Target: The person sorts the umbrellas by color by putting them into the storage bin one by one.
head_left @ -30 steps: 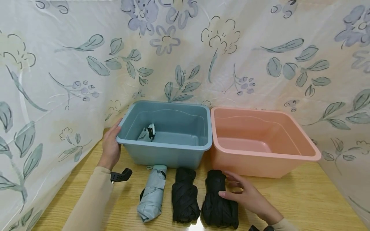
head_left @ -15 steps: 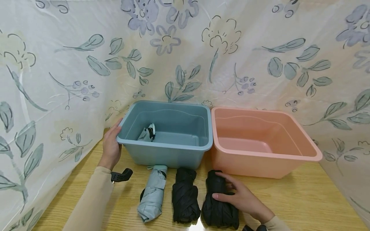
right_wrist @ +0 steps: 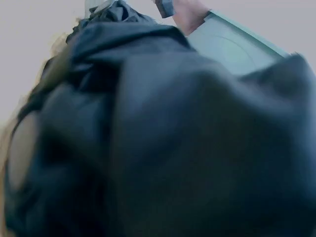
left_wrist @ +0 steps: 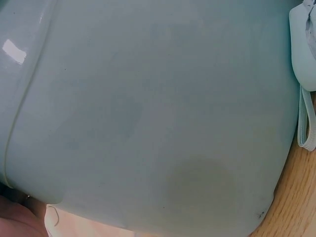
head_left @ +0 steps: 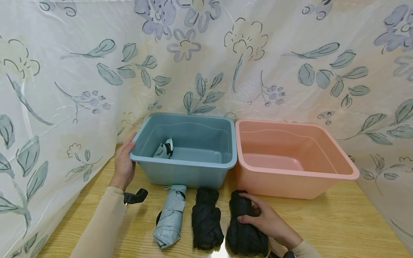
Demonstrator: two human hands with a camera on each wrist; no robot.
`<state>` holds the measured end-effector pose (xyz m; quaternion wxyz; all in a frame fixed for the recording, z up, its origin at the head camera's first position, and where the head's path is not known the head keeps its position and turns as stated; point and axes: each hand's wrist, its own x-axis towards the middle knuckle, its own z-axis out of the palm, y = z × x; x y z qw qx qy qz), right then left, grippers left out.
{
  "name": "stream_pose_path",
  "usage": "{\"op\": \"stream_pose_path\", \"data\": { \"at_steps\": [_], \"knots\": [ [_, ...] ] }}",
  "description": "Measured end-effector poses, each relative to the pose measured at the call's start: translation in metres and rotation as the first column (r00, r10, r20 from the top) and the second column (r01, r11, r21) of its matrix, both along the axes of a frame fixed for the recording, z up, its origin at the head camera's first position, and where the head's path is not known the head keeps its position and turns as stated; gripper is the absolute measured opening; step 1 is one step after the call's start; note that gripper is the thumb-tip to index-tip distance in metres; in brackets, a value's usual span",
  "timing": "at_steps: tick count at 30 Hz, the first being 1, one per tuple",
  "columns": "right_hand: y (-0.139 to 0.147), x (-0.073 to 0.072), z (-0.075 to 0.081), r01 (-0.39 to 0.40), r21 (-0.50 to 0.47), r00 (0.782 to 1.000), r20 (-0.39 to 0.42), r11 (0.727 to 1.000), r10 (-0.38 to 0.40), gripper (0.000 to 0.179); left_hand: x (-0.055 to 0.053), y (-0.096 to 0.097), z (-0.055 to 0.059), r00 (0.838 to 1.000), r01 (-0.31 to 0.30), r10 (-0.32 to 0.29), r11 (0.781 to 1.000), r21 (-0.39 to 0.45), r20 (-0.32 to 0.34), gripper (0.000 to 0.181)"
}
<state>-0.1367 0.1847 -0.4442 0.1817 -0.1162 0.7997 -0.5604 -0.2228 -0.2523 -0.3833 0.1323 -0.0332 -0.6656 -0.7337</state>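
My right hand [head_left: 269, 223] grips the rightmost black folded umbrella [head_left: 246, 239], thumb across its top and fingers round its far side. Its dark cloth [right_wrist: 197, 143] fills much of the right wrist view. To its left lie a second black folded umbrella [head_left: 207, 224] and a pale blue-grey folded umbrella [head_left: 170, 218], side by side on the table. My left hand [head_left: 123, 165] holds the left rim of the blue tub [head_left: 184, 172]. In the left wrist view the tub's outer wall [left_wrist: 158, 108] stands beside the pale umbrella's handle [left_wrist: 303, 49] and strap.
Inside the blue tub, at the left, lies a blue-grey and black bundle [head_left: 164, 149]. A pink tub [head_left: 274, 181] stands right beside the blue one. Behind both hangs a floral curtain [head_left: 193, 71]. The wooden table [head_left: 342, 218] extends to the right.
My right hand has moved left onto the rightmost black umbrella and taken hold of it. That umbrella has shifted slightly toward me. My left hand stays on the blue tub.
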Motion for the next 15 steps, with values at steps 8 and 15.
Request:
{"op": "stream_pose_path", "data": {
  "at_steps": [8,15],
  "knots": [
    [0.012,0.0,0.001,-0.009,-0.176,0.984,0.172,0.984,0.04,0.07,-0.001,0.0,-0.001,1.0,0.002,-0.002,1.0,0.003,-0.007,0.053],
    [0.017,0.001,-0.001,-0.051,-0.184,0.989,0.126,0.982,0.075,0.075,-0.001,0.0,0.0,1.0,0.006,-0.006,1.0,0.009,-0.006,0.053]
  ]
}}
